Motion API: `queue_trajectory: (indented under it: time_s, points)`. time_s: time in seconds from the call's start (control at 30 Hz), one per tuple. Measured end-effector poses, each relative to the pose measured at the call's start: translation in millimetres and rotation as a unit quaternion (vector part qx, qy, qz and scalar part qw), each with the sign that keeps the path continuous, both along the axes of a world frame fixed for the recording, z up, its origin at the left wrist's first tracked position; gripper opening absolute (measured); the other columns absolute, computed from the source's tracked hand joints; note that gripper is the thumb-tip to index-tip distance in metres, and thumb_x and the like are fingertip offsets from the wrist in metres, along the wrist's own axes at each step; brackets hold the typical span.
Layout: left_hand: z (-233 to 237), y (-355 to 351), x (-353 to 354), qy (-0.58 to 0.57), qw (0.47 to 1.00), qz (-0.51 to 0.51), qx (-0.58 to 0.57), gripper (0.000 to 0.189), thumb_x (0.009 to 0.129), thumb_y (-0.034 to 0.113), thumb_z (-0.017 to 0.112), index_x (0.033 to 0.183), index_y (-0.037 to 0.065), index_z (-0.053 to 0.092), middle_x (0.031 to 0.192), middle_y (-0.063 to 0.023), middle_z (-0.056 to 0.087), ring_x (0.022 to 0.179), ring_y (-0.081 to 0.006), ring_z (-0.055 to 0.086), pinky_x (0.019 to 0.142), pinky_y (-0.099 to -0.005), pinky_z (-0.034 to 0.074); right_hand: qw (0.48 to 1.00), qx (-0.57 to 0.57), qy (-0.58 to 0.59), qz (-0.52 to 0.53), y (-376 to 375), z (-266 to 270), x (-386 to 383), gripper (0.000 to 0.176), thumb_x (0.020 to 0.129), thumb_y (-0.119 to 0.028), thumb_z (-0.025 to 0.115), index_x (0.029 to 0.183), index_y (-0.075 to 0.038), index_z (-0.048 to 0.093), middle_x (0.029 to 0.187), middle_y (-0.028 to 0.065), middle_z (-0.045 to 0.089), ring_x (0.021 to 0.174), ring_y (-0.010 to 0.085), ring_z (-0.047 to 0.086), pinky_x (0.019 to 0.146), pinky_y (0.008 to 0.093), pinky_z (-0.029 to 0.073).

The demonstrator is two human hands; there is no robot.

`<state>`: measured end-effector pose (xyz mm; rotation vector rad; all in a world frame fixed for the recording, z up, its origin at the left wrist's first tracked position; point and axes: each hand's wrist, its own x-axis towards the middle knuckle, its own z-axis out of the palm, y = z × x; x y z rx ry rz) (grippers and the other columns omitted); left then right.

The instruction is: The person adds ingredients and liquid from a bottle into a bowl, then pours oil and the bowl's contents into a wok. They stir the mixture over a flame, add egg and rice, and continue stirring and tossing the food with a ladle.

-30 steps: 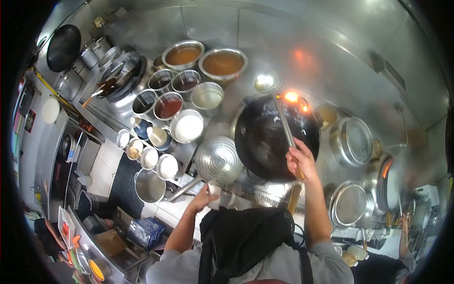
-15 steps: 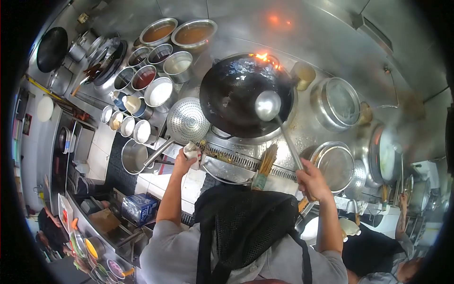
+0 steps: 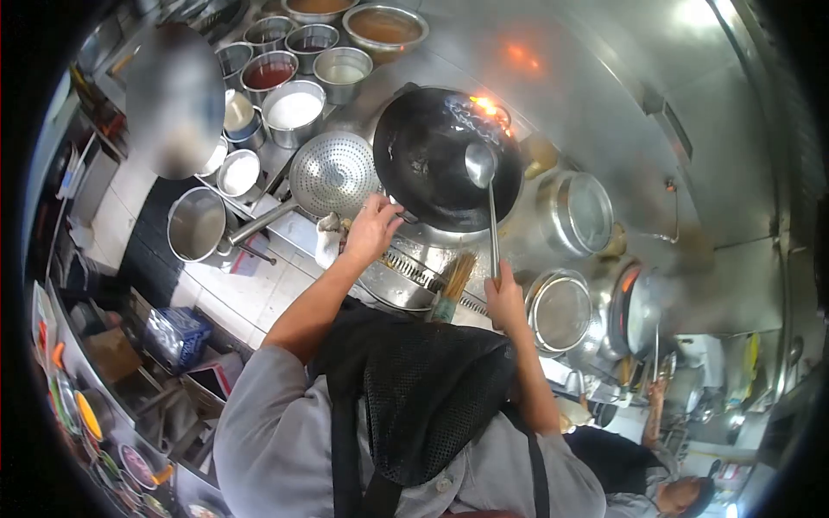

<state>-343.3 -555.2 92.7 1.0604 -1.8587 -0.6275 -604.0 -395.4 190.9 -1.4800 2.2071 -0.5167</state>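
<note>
My right hand (image 3: 506, 300) is closed around the handle of a metal ladle (image 3: 480, 164), whose bowl rests inside the large black wok (image 3: 427, 160). Flames (image 3: 485, 105) rise at the wok's far rim. My left hand (image 3: 373, 229) is empty, fingers a little apart, reaching to the wok's near-left rim beside its small handle (image 3: 403, 216); contact is hard to make out. A white cloth (image 3: 328, 239) lies on the ledge just left of that hand. Beyond it a perforated strainer (image 3: 335, 175) lies next to the wok. A bundle of thin sticks (image 3: 455, 283) stands between my arms.
Metal pots of sauces and white powder (image 3: 294, 112) stand at upper left. An empty pot (image 3: 197, 226) sits below the strainer's handle. Right of the wok are a lidded steel pot (image 3: 580, 211) and a round sieve (image 3: 560, 312). Another person (image 3: 623, 462) works at lower right.
My left hand has let go of the white cloth and moved right, up to the wok's edge. The ladle has turned more upright. The whole view has swung round with my head.
</note>
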Motion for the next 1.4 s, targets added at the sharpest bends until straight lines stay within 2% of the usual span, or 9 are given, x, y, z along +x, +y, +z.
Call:
queue_trajectory:
  time_s: [0.2,0.4,0.5,0.53,0.6,0.73,0.9,1.13,1.4]
  points:
    - [-18.4,13.9,-38.5,-0.091,0.995,-0.030,-0.038,0.019,0.082,0.022,0.070,0.095,0.010,0.063,0.099,-0.0112,0.050,0.098,-0.0313,0.054,0.081,-0.0406,0.051,0.986,0.069,-0.136,-0.064,8.6,13.4,14.5,0.054,0.089,-0.012,0.058,0.139,0.000,0.044,0.077,0.0251,0.065,0.072,0.0400,0.067,0.067,0.0449,0.052]
    - [-30.9,12.6,-48.8,-0.052,0.997,-0.053,0.020,0.020,0.082,0.021,0.070,0.096,0.008,0.063,0.105,-0.0123,0.049,0.104,-0.0347,0.051,0.087,-0.0429,0.048,0.989,-0.013,0.146,0.007,38.7,-27.7,-13.1,0.059,0.086,-0.013,0.058,0.142,-0.006,0.042,0.088,0.0290,0.065,0.081,0.0463,0.063,0.071,0.0490,0.051]
    - [-36.0,12.1,-41.6,-0.069,0.995,-0.061,0.024,0.023,0.081,0.019,0.067,0.103,0.013,0.068,0.108,-0.0115,0.052,0.107,-0.0324,0.053,0.090,-0.0427,0.048,0.995,-0.094,-0.011,-0.001,49.9,-39.9,-15.2,0.061,0.091,-0.012,0.059,0.147,-0.004,0.035,0.075,0.0089,0.063,0.059,0.0211,0.058,0.057,0.0402,0.050]
    - [-39.5,12.6,-38.2,-0.060,0.996,-0.061,-0.012,0.029,0.082,0.016,0.065,0.111,0.015,0.067,0.111,-0.0114,0.053,0.106,-0.0329,0.055,0.090,-0.0425,0.048,0.943,-0.036,-0.302,-0.137,54.0,-28.3,-12.4,0.057,0.093,-0.011,0.058,0.146,-0.009,0.038,0.070,0.0017,0.053,0.051,0.0131,0.048,0.043,0.0308,0.041]
    - [-36.3,31.3,-28.8,0.008,1.000,-0.025,-0.014,0.039,0.080,0.012,0.067,0.118,0.017,0.061,0.110,-0.0115,0.054,0.104,-0.0338,0.055,0.089,-0.0425,0.049,0.848,-0.065,-0.464,-0.247,57.2,-2.5,5.1,0.049,0.094,-0.011,0.059,0.140,-0.013,0.043,0.074,-0.0002,0.049,0.048,0.0068,0.039,0.039,0.0219,0.030]
    - [-27.8,79.2,4.5,0.064,0.997,0.008,0.038,0.015,0.080,0.011,0.067,0.092,0.008,0.059,0.097,-0.0116,0.052,0.092,-0.0312,0.054,0.080,-0.0414,0.047,0.562,0.013,-0.823,-0.080,69.7,16.3,-23.2,0.048,0.106,-0.020,0.036,0.151,-0.010,0.025,0.070,-0.0033,0.039,0.046,0.0033,0.037,0.039,0.0213,0.037]
    - [-52.1,173.0,96.0,-0.002,0.984,0.146,0.105,0.016,0.085,0.007,0.059,0.100,0.006,0.063,0.094,-0.0133,0.056,0.094,-0.0356,0.057,0.081,-0.0431,0.048,0.481,0.151,-0.856,0.119,21.2,0.1,-22.1,0.053,0.105,-0.021,0.037,0.153,-0.009,0.019,0.070,-0.0004,0.039,0.043,0.0053,0.040,0.040,0.0228,0.039]
    - [-27.7,354.2,191.7,-0.003,0.814,0.509,0.280,0.014,0.089,0.018,0.056,0.096,0.008,0.062,0.081,-0.0187,0.068,0.081,-0.0398,0.065,0.072,-0.0491,0.051,0.327,0.448,-0.787,0.270,-59.2,-42.1,90.7,0.053,0.105,-0.027,0.035,0.154,-0.015,0.017,0.069,0.0000,0.040,0.046,0.0105,0.044,0.046,0.0312,0.041]
    - [-21.1,540.6,246.3,0.067,0.512,0.852,0.081,0.012,0.085,0.014,0.059,0.090,0.004,0.064,0.090,-0.0195,0.066,0.087,-0.0383,0.064,0.078,-0.0451,0.052,0.293,0.571,-0.721,0.262,-11.2,18.2,294.9,0.051,0.104,-0.018,0.037,0.148,0.001,0.021,0.067,-0.0010,0.036,0.043,0.0041,0.038,0.043,0.0241,0.043]
